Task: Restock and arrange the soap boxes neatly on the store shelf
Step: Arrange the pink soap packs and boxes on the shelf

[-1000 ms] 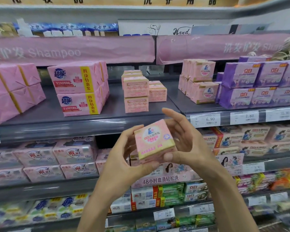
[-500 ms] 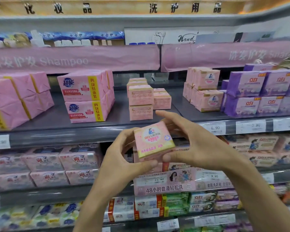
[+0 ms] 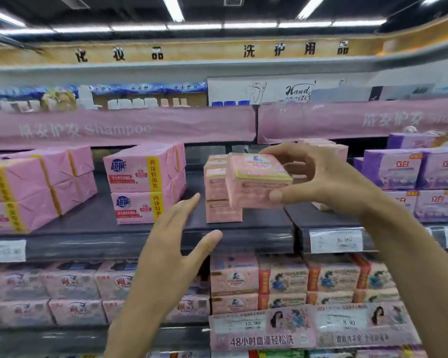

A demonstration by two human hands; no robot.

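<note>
Soap box (image 3: 258, 180) was recorded pinched by fingers of the right hand (image 3: 331, 177) at 3 o'clock of the pink stack (image 3: 221, 211) on the shelf (image 3: 101, 226), not yet set down. Left hand (image 3: 173, 244) was noted released, empty. Placement was judged outstanding.

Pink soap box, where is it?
Head view, just right of centre: the right hand holds the pink soap box in front of the stacked pink boxes.

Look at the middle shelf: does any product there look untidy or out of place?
The short stack of pink soap boxes looks slightly staggered, its layers not flush, unlike the squarely stacked pink multipacks to its left.
</note>
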